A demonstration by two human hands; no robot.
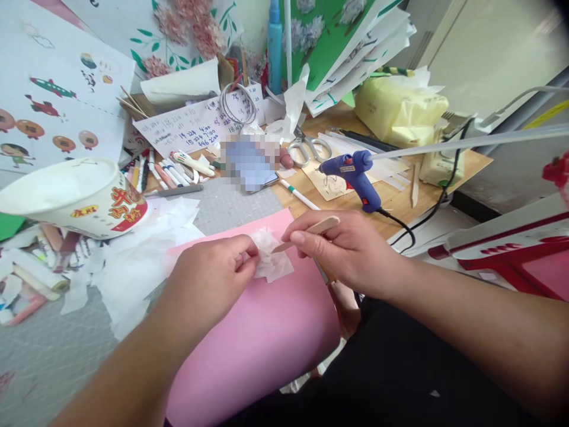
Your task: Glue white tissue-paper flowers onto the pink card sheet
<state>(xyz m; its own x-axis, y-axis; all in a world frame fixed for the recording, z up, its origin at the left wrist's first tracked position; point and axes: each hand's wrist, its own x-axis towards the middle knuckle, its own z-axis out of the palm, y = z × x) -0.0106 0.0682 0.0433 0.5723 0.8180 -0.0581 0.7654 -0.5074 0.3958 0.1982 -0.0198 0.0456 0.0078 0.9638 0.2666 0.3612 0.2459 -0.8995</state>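
Note:
Over a pink sheet of paper (262, 332), my left hand (213, 273) pinches the left edge of a crumpled piece of white tissue paper (278, 267). My right hand (351, 252) grips a flat wooden stick (326, 225) between thumb and fingers. The stick slants down to the left, and its narrow tip touches the middle of the tissue. The pink sheet hangs over the table's front edge and curves down toward my lap. My left fingers cover part of the tissue.
A blue glue gun (355, 175) with a black cord stands right of scissors (306, 148). A paper bowl (106, 201) is at left beside loose white tissue sheets (128, 273). Pens (173, 172) and a blurred phone (251, 166) lie behind. A yellow tissue pack (400, 110) sits back right.

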